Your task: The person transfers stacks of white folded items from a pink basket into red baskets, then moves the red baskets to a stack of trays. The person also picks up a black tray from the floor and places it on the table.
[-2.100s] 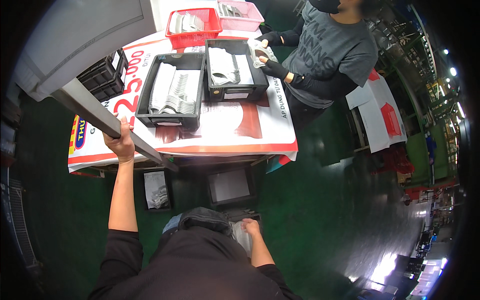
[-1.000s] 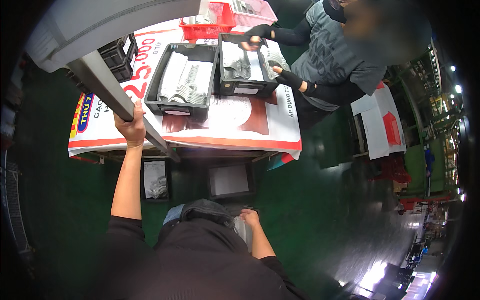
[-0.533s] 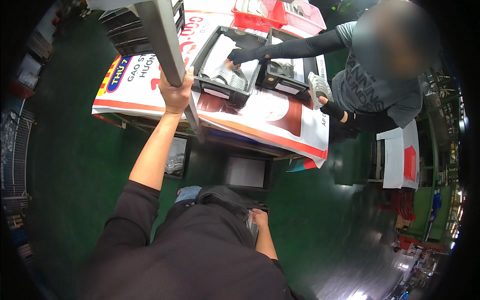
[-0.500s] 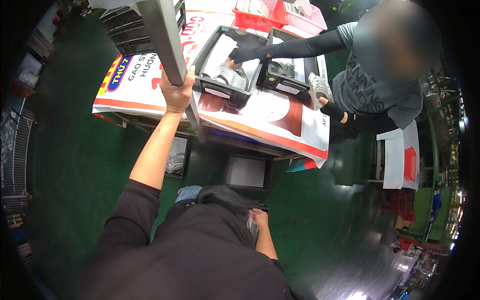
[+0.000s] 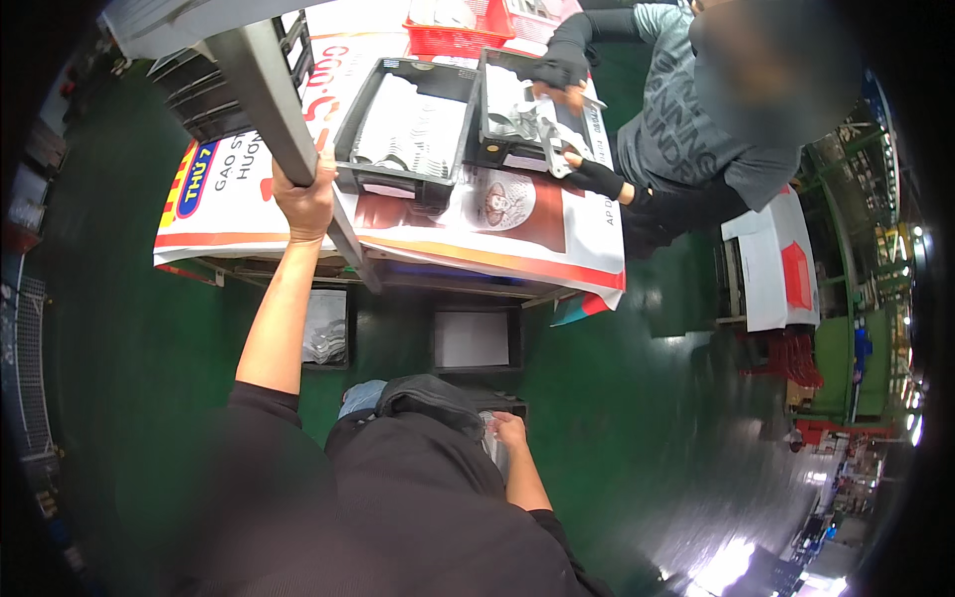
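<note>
My left hand (image 5: 306, 199) is wrapped round a grey metal post (image 5: 267, 95) at the table's front edge. Low beside my body, my right hand (image 5: 509, 430) has its fingers curled at pale, silvery pieces (image 5: 490, 438) in a dark crate (image 5: 507, 403); my body partly hides this, and what the fingers hold is unclear. Across the table a co-worker's hands, in black sleeves, hold flat silvery metal parts (image 5: 557, 149) over the right black crate (image 5: 512, 154). Rows of similar parts (image 5: 418, 124) fill the left black crate (image 5: 348, 149).
A printed banner (image 5: 448, 244) covers the table. Red (image 5: 458, 42) and pink baskets (image 5: 530, 28) stand at its back, stacked black crates (image 5: 204, 99) at left. On the green floor below are a crate of silvery parts (image 5: 325, 333) and a crate with a pale bottom (image 5: 473, 340).
The co-worker's hand has moved from the left crate to the right one, and the held stack has come over that crate. My view has shifted; both my hands keep their places.
</note>
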`<move>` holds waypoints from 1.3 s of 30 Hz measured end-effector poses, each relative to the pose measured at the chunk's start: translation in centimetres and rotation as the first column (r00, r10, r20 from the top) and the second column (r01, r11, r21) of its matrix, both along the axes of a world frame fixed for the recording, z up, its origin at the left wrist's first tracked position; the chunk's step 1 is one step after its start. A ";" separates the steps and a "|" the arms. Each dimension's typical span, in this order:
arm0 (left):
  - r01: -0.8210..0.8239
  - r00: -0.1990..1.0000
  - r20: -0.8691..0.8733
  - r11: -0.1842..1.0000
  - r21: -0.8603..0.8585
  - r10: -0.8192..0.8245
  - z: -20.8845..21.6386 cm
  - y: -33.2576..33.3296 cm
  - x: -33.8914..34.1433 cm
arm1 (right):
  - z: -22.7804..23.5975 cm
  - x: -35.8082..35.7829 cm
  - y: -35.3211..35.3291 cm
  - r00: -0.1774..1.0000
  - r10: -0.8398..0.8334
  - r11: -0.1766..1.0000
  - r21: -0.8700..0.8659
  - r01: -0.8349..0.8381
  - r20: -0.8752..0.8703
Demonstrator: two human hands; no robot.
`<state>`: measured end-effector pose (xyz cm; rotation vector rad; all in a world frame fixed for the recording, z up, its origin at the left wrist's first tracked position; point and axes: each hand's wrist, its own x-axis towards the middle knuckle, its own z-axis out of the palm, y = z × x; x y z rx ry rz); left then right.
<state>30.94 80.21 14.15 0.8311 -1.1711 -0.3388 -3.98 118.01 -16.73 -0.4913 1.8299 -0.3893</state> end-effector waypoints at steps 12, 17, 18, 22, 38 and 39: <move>0.003 1.000 0.020 1.000 -0.017 -0.002 0.1 -0.1 0.0 | -0.2 1.3 0.2 0.999 -0.043 0.999 0.022 0.042 0.029; 0.003 1.000 0.017 1.000 -0.006 -0.003 0.2 -0.1 0.0 | 0.5 1.8 -0.1 0.999 -0.041 0.999 0.019 0.040 0.008; 0.002 1.000 0.011 1.000 -0.001 -0.002 0.3 -0.1 0.0 | 0.6 1.9 -0.1 0.999 -0.036 0.999 0.023 0.036 0.000; -0.008 1.000 0.011 1.000 0.001 0.008 0.4 0.0 -0.1 | 0.9 2.0 -0.3 0.998 -0.053 0.999 0.014 0.053 0.016; -0.017 1.000 0.023 1.000 0.005 0.017 -0.3 -0.3 0.3 | 1.0 1.7 -0.1 1.000 -0.025 1.000 0.004 0.025 0.019; -0.024 0.999 0.027 1.000 0.007 0.023 -0.3 -0.3 0.3 | 0.8 1.7 -0.1 1.000 -0.028 0.999 0.017 0.028 0.014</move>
